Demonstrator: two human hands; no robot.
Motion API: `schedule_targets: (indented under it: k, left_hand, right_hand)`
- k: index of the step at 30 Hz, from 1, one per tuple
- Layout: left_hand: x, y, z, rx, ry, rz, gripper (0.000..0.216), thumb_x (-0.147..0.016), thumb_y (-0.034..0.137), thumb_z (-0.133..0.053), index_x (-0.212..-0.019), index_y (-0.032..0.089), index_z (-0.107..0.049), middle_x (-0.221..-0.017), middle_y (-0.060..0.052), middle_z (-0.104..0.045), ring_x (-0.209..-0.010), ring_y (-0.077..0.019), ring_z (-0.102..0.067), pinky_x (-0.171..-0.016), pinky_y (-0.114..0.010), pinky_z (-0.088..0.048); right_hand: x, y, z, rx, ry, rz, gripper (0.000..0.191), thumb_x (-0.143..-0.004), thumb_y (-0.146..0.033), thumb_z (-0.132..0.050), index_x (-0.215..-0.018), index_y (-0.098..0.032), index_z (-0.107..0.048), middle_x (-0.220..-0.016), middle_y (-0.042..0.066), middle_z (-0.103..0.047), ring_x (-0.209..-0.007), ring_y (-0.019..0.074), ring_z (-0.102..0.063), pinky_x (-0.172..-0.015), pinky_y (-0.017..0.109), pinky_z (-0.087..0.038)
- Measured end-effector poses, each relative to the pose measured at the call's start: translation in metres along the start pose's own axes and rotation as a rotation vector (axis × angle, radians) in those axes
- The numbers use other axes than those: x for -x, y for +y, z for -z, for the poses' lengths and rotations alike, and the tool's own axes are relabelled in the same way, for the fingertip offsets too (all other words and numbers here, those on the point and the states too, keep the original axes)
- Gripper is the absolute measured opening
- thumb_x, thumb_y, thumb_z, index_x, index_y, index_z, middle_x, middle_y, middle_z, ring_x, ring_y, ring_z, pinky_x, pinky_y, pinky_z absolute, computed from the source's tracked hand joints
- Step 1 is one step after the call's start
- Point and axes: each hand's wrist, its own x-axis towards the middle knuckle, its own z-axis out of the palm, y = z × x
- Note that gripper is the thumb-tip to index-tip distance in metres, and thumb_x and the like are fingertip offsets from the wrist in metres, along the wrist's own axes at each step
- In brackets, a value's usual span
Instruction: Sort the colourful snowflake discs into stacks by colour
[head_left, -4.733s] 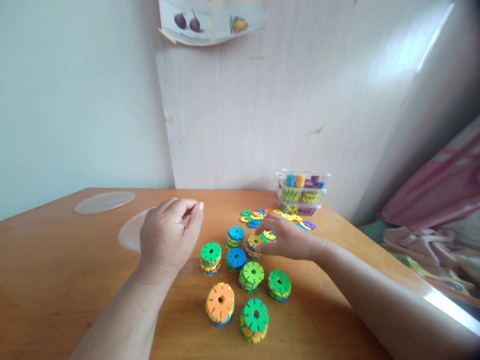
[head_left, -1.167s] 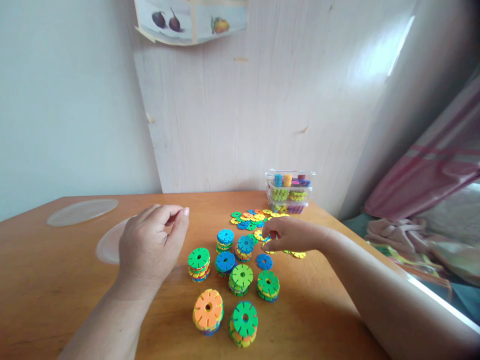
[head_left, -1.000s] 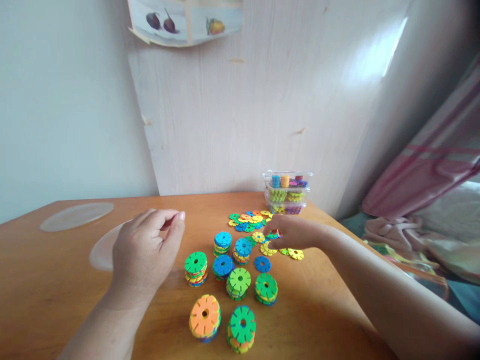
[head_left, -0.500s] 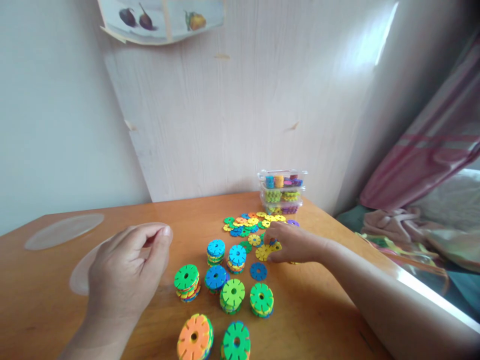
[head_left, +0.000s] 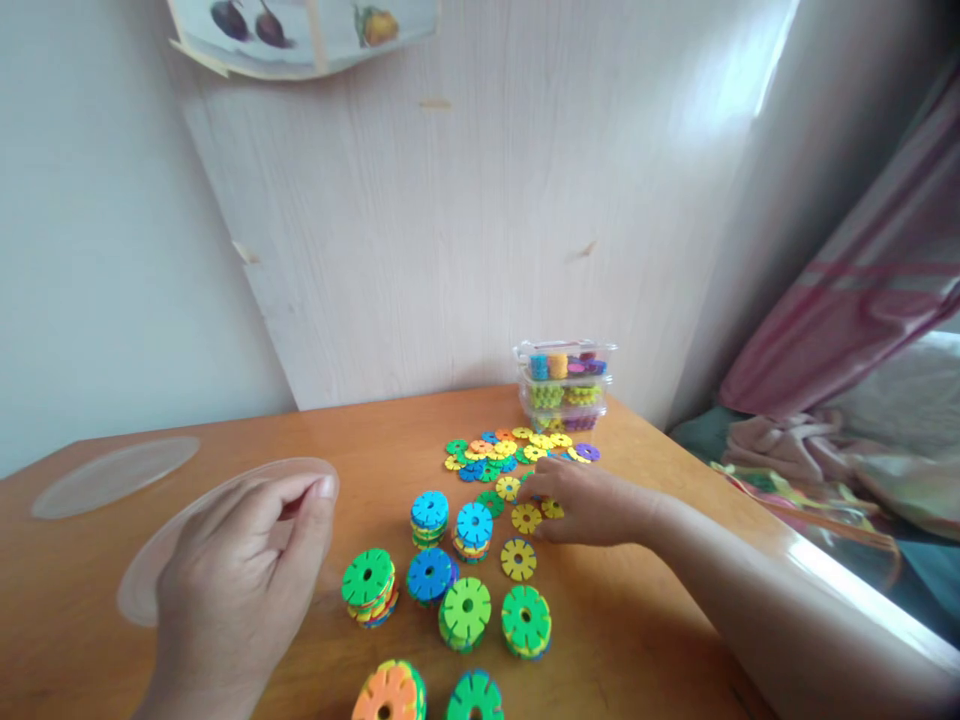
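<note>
My left hand [head_left: 244, 570] is raised over the left of the table, fingers curled and thumb tip against the index finger; no disc shows in it. My right hand [head_left: 581, 500] reaches low among loose slotted plastic discs, thumb and fingers apart. Its thumb is beside a yellow disc [head_left: 526, 518], and another yellow disc [head_left: 553, 509] shows under the palm. In front of it lies a single yellow disc [head_left: 518, 559] with blue edges showing beneath. Several disc stacks stand between my hands, among them a light-green-topped stack [head_left: 466, 610] and a blue-topped stack [head_left: 430, 575].
A loose spread of discs [head_left: 489, 455] lies farther back. Behind it stand stacked clear boxes [head_left: 566, 385] of coloured pieces. Two translucent round-ended sheets, one a far oval [head_left: 116, 477], lie on the left of the wooden table [head_left: 360, 430]. A pink curtain [head_left: 840, 300] hangs at right.
A yellow disc now lies on the blue disc in front of my right hand. That hand has stayed near the loose discs. The view has shifted slightly.
</note>
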Motion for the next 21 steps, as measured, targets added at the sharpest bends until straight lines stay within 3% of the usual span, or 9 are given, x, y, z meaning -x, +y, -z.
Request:
schedule_targets:
  k: [7,15,21]
  left_hand:
    - [0.004,0.003,-0.002,-0.012,0.008,0.024,0.018,-0.095,0.036,-0.06,-0.094,0.024,-0.073,-0.097,-0.003,-0.077,-0.096,-0.0224,-0.072,-0.098,-0.035,-0.051]
    - [0.006,-0.002,-0.007,0.036,0.055,-0.008,0.02,-0.094,0.038,-0.06,-0.093,0.023,-0.072,-0.095,-0.003,-0.076,-0.095,-0.0209,-0.071,-0.101,-0.035,-0.05]
    - [0.007,-0.013,-0.01,0.079,0.055,-0.003,0.018,-0.091,0.041,-0.064,-0.091,0.025,-0.072,-0.093,-0.002,-0.077,-0.093,-0.0226,-0.072,-0.102,-0.039,-0.051]
  right_hand:
    - [-0.009,-0.001,-0.003,0.056,-0.025,-0.055,0.024,-0.078,-0.036,-0.071,-0.096,-0.021,-0.07,-0.102,0.007,-0.066,-0.088,0.0225,-0.061,-0.073,0.031,-0.042]
    - [-0.01,0.0,0.0,0.017,-0.03,-0.064,0.02,-0.077,-0.035,-0.073,-0.091,-0.021,-0.069,-0.096,0.006,-0.069,-0.082,0.0206,-0.06,-0.069,0.029,-0.041]
    - [-0.004,-0.004,0.002,-0.023,0.049,-0.018,0.022,-0.078,-0.03,-0.07,-0.097,-0.02,-0.069,-0.1,0.006,-0.068,-0.088,0.0212,-0.061,-0.075,0.031,-0.043]
